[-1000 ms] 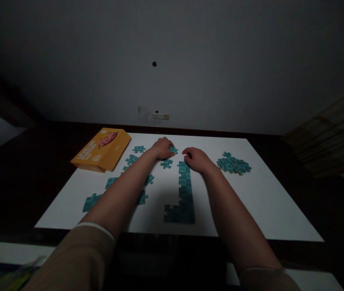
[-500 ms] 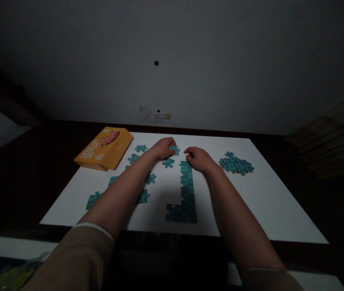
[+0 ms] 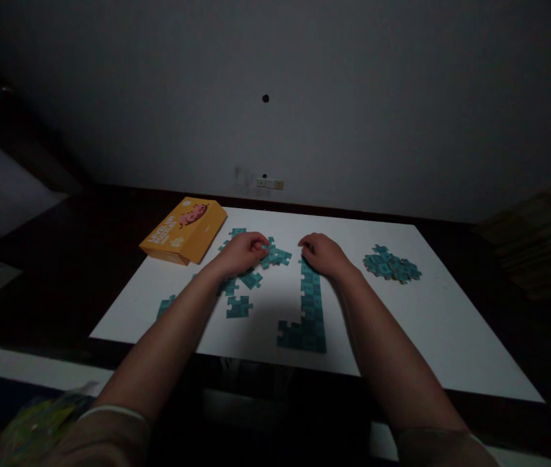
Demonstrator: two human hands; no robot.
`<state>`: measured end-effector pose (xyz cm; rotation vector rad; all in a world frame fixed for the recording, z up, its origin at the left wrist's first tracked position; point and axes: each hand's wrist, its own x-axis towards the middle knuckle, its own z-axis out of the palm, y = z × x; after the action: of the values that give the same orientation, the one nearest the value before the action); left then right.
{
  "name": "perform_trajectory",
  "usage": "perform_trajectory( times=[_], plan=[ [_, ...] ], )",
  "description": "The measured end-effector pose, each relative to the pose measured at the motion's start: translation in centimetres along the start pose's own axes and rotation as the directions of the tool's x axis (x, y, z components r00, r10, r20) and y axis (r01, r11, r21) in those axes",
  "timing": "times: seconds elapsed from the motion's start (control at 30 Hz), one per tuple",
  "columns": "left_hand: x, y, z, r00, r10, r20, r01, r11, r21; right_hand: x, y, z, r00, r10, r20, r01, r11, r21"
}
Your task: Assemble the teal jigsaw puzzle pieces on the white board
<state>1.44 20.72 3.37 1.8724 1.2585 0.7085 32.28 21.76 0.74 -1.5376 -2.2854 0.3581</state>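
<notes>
My left hand (image 3: 244, 253) is closed in a pinch at the edge of a teal jigsaw piece (image 3: 266, 250). Just right of those fingertips, another teal jigsaw piece (image 3: 282, 257) lies so close that the two seem to overlap. Over the far end of an L-shaped strip of joined pieces (image 3: 311, 305) is my right hand (image 3: 323, 251), its fingers curled together; what is between them, if anything, is hidden. Loose pieces lie around my left forearm, among them a loose piece (image 3: 239, 307) near the front; the forearm covers some of them.
A yellow puzzle box (image 3: 185, 230) lies at the back left of the white table (image 3: 402, 344). Toward the right side is a heap of teal pieces (image 3: 392, 266). A grey wall (image 3: 353, 130) with sockets stands behind the table.
My left hand has drawn back leftward and nearer to me, while the pieces by its fingertips now lie closer together. My right hand stays at the strip's far end. The whole view has shifted slightly.
</notes>
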Motion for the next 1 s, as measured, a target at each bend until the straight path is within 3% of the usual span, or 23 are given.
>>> perform_trajectory(
  times=[0.27, 0.5, 0.63, 0.8, 0.87, 1.0],
  plan=[
    [0.0, 0.5, 0.6, 0.985, 0.062, 0.159, -0.084, 0.988, 0.132, -0.4, -1.3, 0.6, 0.988, -0.147, 0.051, 0.146, 0.989, 0.034],
    [-0.5, 0.3, 2.2, 0.971, 0.135, 0.197, -0.188, 0.94, 0.285, -0.2, -0.9, 1.3, 0.993, -0.113, 0.044, 0.111, 0.993, 0.038],
    [-0.4, 0.7, 1.3, 0.978, 0.189, 0.091, -0.209, 0.915, 0.344, -0.1, 0.4, 1.7, 0.999, -0.044, 0.002, 0.044, 0.999, -0.012],
    [-0.7, -0.1, -1.4, 0.971, 0.112, -0.209, -0.011, 0.902, 0.432, 0.1, 1.5, 2.1, 0.996, 0.057, -0.067, -0.062, 0.996, -0.071],
    [-1.0, -0.4, -1.8, 0.972, 0.11, -0.208, 0.005, 0.874, 0.485, 0.2, 1.6, 2.2, 0.993, 0.08, -0.092, -0.088, 0.992, -0.087],
    [-1.2, -0.3, -0.9, 0.987, 0.138, -0.078, -0.073, 0.833, 0.549, 0.2, 1.4, 2.2, 0.989, 0.09, -0.116, -0.1, 0.991, -0.087]
  ],
)
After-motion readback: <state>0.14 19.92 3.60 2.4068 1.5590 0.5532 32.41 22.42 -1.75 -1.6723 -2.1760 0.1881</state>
